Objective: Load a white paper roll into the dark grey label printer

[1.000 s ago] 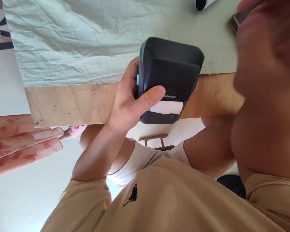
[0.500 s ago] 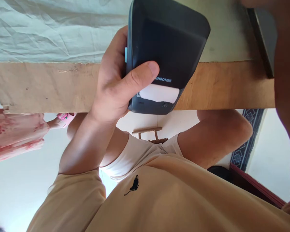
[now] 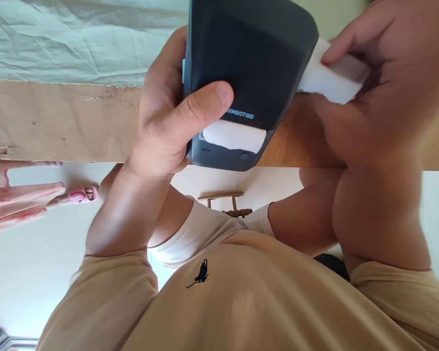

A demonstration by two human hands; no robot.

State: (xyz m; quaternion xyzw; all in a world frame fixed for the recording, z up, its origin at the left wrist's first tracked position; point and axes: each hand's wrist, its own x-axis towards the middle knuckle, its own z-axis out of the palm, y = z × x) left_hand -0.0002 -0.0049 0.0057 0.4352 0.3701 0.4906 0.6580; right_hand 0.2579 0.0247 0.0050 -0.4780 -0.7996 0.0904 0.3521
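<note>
My left hand (image 3: 168, 117) is wrapped round a dark NIIMBOT label printer (image 3: 249, 63), its thumb lying across the front face above the brand name. A torn-edged strip of white label paper (image 3: 237, 135) shows in the printer's slot near its lower end, above a small power button. At the printer's right side, my right hand (image 3: 380, 83) pinches a piece of white paper (image 3: 327, 78). The left end of that paper meets the printer's edge, and I cannot tell whether it touches or passes behind.
A wooden table edge (image 3: 58, 122) runs across under my hands, with a pale green cloth (image 3: 76, 44) on top. Below are my legs and a small wooden stool (image 3: 223, 197). Another person's pink-clad leg and pink slipper (image 3: 83, 195) are at left.
My right hand has come in from the right edge with the white paper, beside the printer. The printer has shifted slightly left in my left hand. The other person's foot has moved.
</note>
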